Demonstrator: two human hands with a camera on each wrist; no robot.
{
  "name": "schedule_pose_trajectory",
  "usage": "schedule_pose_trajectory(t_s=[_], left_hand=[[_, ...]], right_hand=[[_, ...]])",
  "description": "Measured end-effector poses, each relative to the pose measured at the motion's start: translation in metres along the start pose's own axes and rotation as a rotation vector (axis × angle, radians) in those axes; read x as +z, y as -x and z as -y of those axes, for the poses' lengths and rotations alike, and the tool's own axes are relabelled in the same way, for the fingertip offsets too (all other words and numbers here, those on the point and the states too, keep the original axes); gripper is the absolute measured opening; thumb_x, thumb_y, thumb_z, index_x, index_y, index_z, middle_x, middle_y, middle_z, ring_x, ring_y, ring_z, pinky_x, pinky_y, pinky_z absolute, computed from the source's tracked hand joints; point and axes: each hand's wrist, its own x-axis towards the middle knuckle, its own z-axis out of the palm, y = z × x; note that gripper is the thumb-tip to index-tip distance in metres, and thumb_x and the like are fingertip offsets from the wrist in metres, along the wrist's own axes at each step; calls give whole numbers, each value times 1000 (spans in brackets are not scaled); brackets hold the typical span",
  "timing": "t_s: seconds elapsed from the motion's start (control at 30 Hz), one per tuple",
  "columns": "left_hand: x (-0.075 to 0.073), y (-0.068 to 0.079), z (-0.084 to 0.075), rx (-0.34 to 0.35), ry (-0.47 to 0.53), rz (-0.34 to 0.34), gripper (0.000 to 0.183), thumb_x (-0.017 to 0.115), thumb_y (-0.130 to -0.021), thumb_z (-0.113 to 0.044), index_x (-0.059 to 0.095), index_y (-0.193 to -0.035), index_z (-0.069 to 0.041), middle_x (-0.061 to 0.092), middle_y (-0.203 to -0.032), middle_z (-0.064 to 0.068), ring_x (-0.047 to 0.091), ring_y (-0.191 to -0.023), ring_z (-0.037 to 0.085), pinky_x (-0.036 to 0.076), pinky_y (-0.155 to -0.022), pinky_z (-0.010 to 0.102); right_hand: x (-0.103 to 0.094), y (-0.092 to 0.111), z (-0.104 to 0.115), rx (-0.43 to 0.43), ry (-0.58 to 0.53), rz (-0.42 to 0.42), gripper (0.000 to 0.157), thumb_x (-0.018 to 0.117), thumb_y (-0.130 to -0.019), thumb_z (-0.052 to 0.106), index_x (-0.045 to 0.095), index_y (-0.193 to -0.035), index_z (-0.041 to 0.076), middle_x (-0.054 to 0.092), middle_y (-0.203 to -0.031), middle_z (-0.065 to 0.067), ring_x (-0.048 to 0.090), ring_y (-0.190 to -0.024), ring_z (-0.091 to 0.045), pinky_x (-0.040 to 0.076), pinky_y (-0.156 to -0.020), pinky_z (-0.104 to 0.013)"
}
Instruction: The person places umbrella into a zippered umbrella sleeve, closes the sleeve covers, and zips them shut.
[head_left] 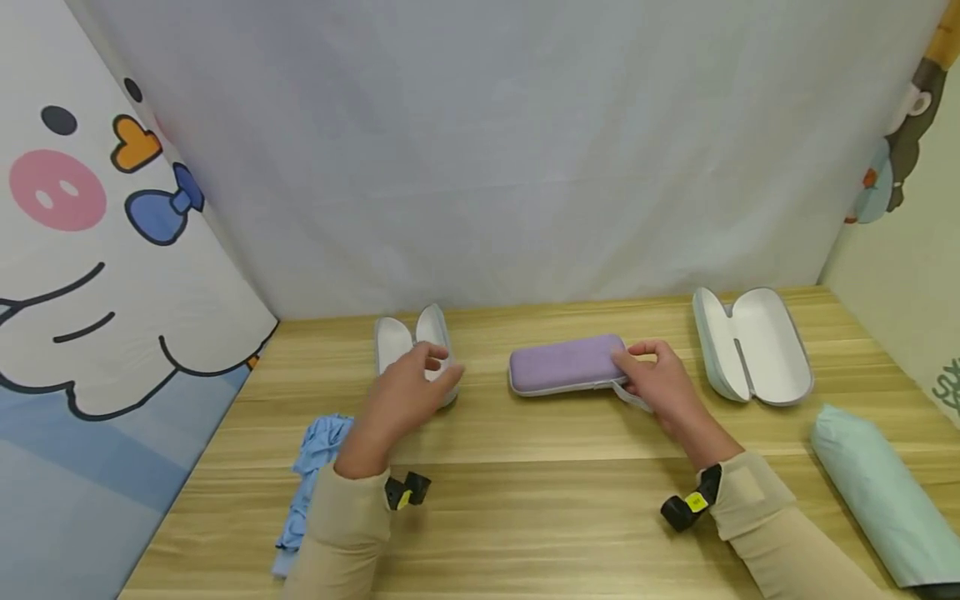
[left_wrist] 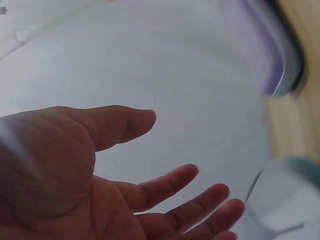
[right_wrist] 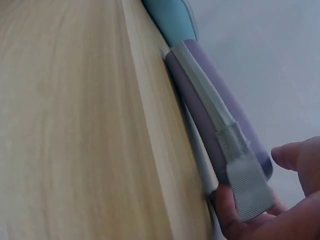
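A closed purple zip case (head_left: 566,364) with a pale grey strap (right_wrist: 250,185) lies on the table between the hands. My right hand (head_left: 663,385) grips its right end, thumb at the top and fingers by the lower edge and strap. My left hand (head_left: 405,396) hovers in front of an opened glasses case (head_left: 393,340) with a white lining, partly covering it. In the left wrist view the left hand's fingers (left_wrist: 170,190) are spread and relaxed, holding nothing. To the right stands another opened glasses case (head_left: 776,346), white inside and pale green outside.
Crumpled light blue fabric (head_left: 318,467) lies beside the left forearm. A pale green folded bundle (head_left: 885,500), like a compact umbrella, rests at the right of the wooden table (head_left: 540,517). A grey-white curtain (head_left: 487,167) hangs behind, with cartoon-printed panels on both sides.
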Motion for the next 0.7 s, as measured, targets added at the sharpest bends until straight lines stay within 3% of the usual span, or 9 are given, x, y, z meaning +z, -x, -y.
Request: schedule_pose_trajectory(t_s=[0.13, 0.27, 0.47, 0.6, 0.7], left_hand=[[-28, 8, 14, -48, -47, -7, 58, 50, -109, -44, 46, -149, -3, 51, -148, 23, 57, -125, 41, 47, -99, 57], [-46, 14, 26, -127, -76, 5, 64, 49, -108, -48, 42, -152, -2, 43, -153, 27, 50, -132, 46, 44, -101, 60], [-54, 15, 47, -249, -161, 42, 76, 56, -104, -51, 37, -152, 4, 39, -150, 36, 55, -119, 46, 47, -92, 59], [-56, 19, 60, -356, -274, 98, 93, 74, -92, -49, 35, -151, 11, 44, -145, 40, 57, -115, 50, 48, -92, 59], [-56, 21, 70, -398, -368, 168, 101, 84, -81, -48, 38, -147, 15, 50, -140, 38, 56, -118, 53, 49, -96, 58]], right_hand=[[-1, 3, 2, -42, 130, 6, 54, 61, -105, 35, 43, -137, -5, 60, -125, -28, 65, -89, -18, 54, -73, -24], [-1, 5, 3, -71, 181, -4, 52, 61, -105, 35, 45, -135, -5, 60, -125, -29, 65, -91, -25, 52, -73, -27], [-1, 7, 5, -94, 241, -10, 51, 60, -105, 36, 45, -135, -4, 55, -134, -30, 60, -115, -36, 52, -86, -35], [-1, 8, 6, -111, 244, -2, 51, 59, -106, 35, 45, -134, -4, 52, -139, -31, 53, -127, -41, 49, -96, -45], [-2, 9, 6, -124, 242, 1, 50, 59, -106, 35, 45, -133, -5, 51, -140, -32, 50, -131, -43, 48, -100, -48]])
